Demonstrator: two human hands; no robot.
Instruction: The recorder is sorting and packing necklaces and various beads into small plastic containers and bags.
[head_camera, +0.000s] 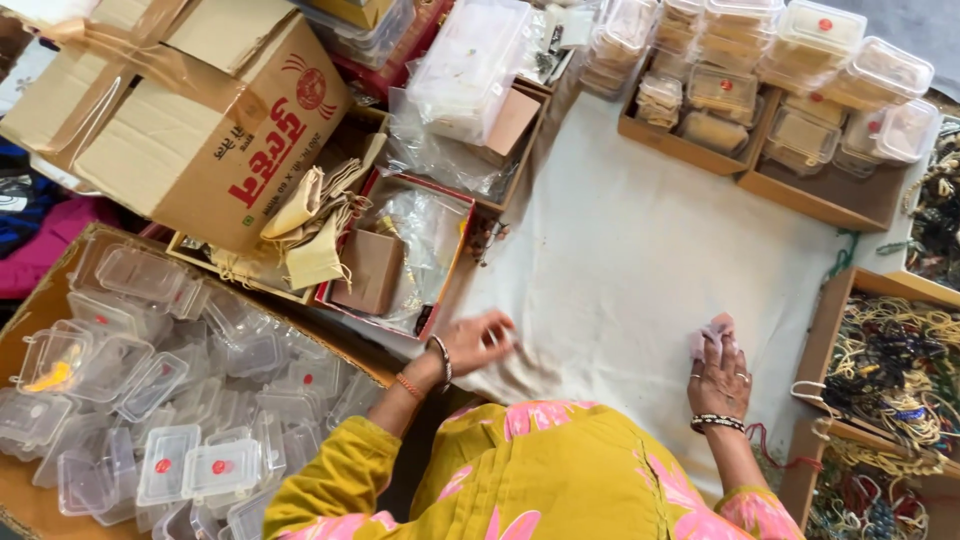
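You've got a cream-white cloth sheet (640, 250) spread out as your work surface, a bit wrinkled near the front edge. Sitting on it along the far side are two shallow brown cardboard trays (800, 195) packed with small clear plastic lidded boxes (815, 30). Off to your left edge there's a red-rimmed open cardboard box (440, 270) with crinkly clear plastic bags (425, 225) in it, partly overlapping the sheet's border.

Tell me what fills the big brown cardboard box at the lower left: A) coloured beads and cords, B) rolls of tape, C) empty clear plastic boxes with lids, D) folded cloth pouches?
C: the big brown cardboard box is heaped with empty clear plastic boxes, several bearing small red round stickers.
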